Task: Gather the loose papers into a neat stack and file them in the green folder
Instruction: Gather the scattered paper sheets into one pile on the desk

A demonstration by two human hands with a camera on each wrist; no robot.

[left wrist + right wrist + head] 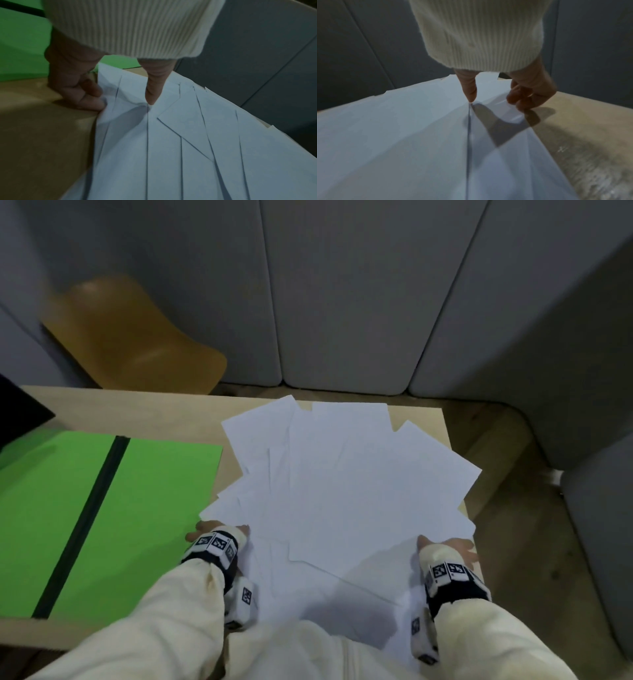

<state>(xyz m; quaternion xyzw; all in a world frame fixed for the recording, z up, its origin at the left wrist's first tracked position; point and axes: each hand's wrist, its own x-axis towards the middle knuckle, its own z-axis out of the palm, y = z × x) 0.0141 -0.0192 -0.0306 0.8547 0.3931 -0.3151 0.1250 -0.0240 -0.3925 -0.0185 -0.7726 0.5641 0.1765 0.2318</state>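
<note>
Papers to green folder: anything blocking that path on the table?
Nothing visible does. The papers lie fanned out right beside the open green folder, with only a bare strip of table between them. The left hand and right hand each grip a side edge of the pile.

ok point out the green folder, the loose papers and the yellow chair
green folder (164, 491), head view, on its right-hand flap
loose papers (342, 481), head view, on the middle of the fanned white sheets
yellow chair (130, 337), head view, on the seat shell behind the table
</note>
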